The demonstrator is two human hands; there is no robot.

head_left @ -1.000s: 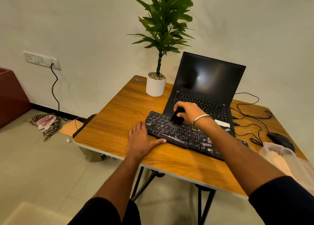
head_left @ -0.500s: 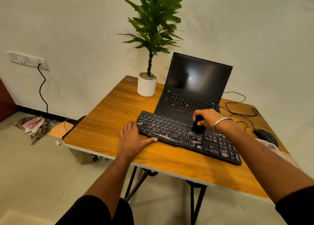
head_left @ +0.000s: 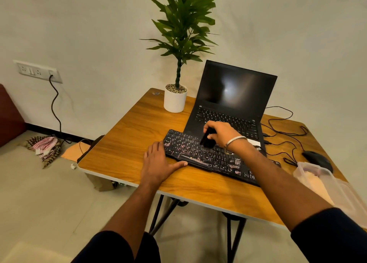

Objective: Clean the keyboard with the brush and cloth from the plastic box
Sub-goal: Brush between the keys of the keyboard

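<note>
A black keyboard (head_left: 200,154) with worn, smudged keys lies slanted on the wooden table (head_left: 127,143) in front of a laptop. My right hand (head_left: 220,133) grips a small black brush (head_left: 207,140) whose bristles touch the keyboard's upper middle keys. My left hand (head_left: 158,163) lies flat on the table at the keyboard's left end, thumb along its front edge. A clear plastic box (head_left: 333,185) sits at the table's right edge with something pale inside; whether that is the cloth is unclear.
An open black laptop (head_left: 234,102) stands behind the keyboard, a white potted plant (head_left: 175,100) to its left. A black mouse (head_left: 315,159) and tangled cables (head_left: 284,135) lie at the right. A checked rag (head_left: 44,146) lies on the floor.
My right hand has swept the brush back leftward, from the keyboard's right-middle to its upper middle keys. My left hand has stayed at the keyboard's left end.
</note>
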